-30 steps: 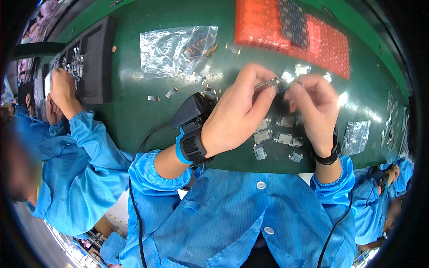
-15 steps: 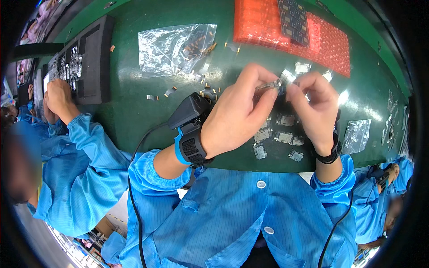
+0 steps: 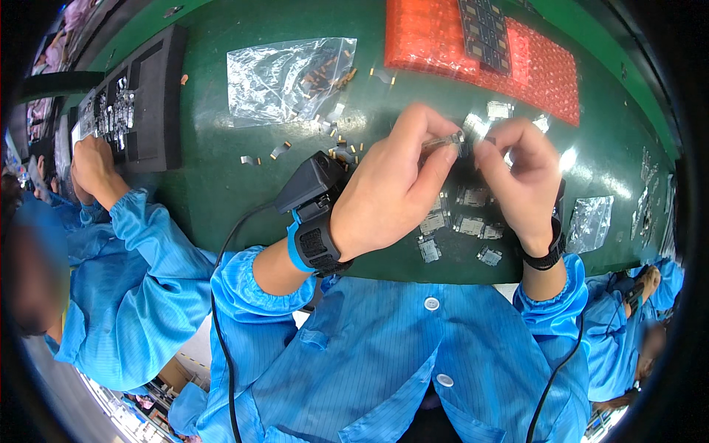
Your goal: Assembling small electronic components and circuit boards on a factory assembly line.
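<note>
Over the green table (image 3: 207,192), my left hand (image 3: 391,188) is closed, pinching a small silvery circuit board (image 3: 445,139) between thumb and forefinger. Just to its right, my right hand (image 3: 523,173) has thumb and forefinger pressed together close to the board's end. What that pinch holds, if anything, is too small and blurred to make out. Beneath and between my hands lie several more small metal-covered boards (image 3: 468,225). Another such board (image 3: 499,110) lies beyond my right hand. Both of my wrists wear black straps.
A clear plastic bag (image 3: 269,81) and loose flex strips (image 3: 281,150) lie left. Red bubble wrap (image 3: 428,37) carries a dark circuit panel (image 3: 484,33) at the back. Another clear bag (image 3: 589,221) lies right. A co-worker's hand (image 3: 96,164) is beside a black foam tray (image 3: 171,111).
My hands stay almost where they were, the left still pinching the board. At the left, the co-worker's hand has shifted slightly.
</note>
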A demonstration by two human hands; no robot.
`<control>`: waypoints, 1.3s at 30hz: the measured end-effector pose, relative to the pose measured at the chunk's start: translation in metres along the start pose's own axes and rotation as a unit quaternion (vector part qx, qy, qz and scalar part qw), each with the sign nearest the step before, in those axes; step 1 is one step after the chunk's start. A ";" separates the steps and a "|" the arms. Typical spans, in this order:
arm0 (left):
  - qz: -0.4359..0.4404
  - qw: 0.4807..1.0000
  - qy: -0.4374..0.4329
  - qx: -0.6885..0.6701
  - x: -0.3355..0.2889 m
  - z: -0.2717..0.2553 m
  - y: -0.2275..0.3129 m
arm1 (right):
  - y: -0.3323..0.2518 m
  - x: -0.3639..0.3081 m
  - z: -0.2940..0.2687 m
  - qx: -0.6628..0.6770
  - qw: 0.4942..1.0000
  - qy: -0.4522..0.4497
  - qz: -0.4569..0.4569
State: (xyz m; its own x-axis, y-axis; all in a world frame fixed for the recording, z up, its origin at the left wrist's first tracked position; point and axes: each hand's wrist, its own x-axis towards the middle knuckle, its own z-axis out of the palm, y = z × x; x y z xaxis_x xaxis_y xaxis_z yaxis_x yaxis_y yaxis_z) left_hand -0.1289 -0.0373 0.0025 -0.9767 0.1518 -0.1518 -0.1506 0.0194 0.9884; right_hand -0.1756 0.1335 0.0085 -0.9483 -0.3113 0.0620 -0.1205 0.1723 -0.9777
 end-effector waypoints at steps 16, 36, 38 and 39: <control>0.013 0.999 0.004 0.030 -0.001 -0.001 0.000 | -0.001 0.002 0.001 -0.060 0.998 -0.015 -0.022; 0.048 0.998 -0.023 0.032 -0.003 0.001 0.006 | -0.015 0.011 -0.011 -0.086 0.986 -0.142 -0.007; 0.071 0.996 -0.020 0.045 -0.005 0.002 0.001 | -0.015 0.012 -0.014 -0.064 0.984 -0.164 -0.001; 0.086 0.995 -0.014 0.057 -0.006 0.002 0.001 | -0.015 0.012 -0.015 -0.066 0.985 -0.162 -0.006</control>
State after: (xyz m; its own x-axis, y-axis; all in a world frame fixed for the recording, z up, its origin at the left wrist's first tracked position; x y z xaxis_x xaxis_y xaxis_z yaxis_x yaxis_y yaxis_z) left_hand -0.1230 -0.0363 0.0040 -0.9816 0.1899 0.0186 0.0385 0.1015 0.9941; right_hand -0.1896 0.1412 0.0274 -0.8054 -0.5925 -0.0159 -0.1873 0.2798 -0.9416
